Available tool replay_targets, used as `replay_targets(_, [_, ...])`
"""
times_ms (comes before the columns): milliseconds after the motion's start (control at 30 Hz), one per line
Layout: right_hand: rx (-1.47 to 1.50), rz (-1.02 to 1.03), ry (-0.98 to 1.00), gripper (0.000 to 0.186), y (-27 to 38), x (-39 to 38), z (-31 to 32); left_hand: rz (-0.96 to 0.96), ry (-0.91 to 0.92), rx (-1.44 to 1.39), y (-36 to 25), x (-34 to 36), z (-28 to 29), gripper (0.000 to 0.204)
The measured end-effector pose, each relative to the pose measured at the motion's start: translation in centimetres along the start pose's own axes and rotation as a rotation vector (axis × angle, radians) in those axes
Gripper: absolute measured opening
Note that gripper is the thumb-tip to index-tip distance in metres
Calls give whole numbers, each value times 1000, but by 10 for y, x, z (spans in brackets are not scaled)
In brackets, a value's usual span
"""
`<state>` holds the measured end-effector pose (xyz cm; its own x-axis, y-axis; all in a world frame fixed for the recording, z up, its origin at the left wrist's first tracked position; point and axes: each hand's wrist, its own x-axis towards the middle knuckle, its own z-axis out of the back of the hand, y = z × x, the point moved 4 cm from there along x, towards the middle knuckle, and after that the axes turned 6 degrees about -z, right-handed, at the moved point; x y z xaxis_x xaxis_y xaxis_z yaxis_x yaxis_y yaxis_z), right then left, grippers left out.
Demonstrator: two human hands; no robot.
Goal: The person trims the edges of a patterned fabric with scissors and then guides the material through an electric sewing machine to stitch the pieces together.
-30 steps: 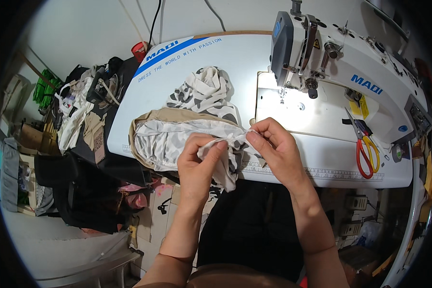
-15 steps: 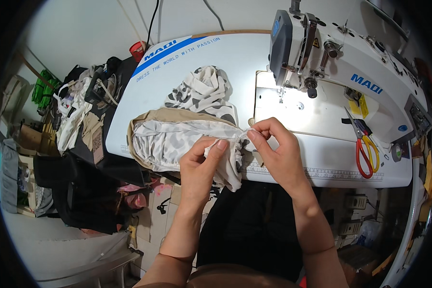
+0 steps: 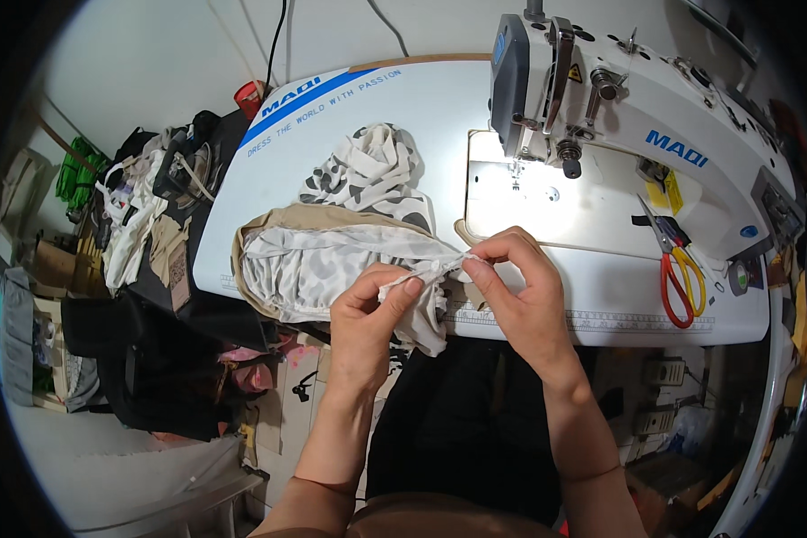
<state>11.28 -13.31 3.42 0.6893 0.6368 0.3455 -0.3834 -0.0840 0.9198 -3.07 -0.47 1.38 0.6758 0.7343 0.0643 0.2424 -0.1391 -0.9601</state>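
A gathered white fabric piece with grey spots and a beige edge [image 3: 323, 260] lies at the front of the white sewing table [image 3: 269, 184]. My left hand [image 3: 368, 309] pinches its gathered white edge between thumb and fingers. A short way to the right, my right hand [image 3: 520, 278] pinches the same edge, so a small stretch of cloth runs between both hands. Below the fingers a loose white end hangs over the table's front edge. Behind it rests a crumpled white cloth with black spots [image 3: 372, 170], part of which meets the gathered piece.
A lit white sewing machine [image 3: 592, 117] stands at the back right. Red-and-yellow-handled scissors [image 3: 677, 269] lie right of my right hand. A printed ruler [image 3: 619, 321] follows the front edge. Piled garments [image 3: 139, 215] sit on a dark surface at the left.
The view has shifted slightly. Both hands keep their pinch on the cloth edge, and the stretch of fabric between them looks a little straighter.
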Motion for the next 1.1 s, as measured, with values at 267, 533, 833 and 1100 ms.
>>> replay_targets(267, [-194, 96, -234, 15, 22, -31, 10, -409, 51, 362, -8, -19, -22, 17])
replay_targets(533, [609, -436, 125, 21, -3, -51, -7, -697, 154, 697, -15, -35, -47, 38])
replay_targets(833, [430, -415, 127, 13, -10, -53, -7, -508, 131, 512, -3, -37, -30, 13])
replay_targets(1100, [-13, -110, 59, 11, 3, -53, -4, -497, 143, 588, -12, -28, -30, 9])
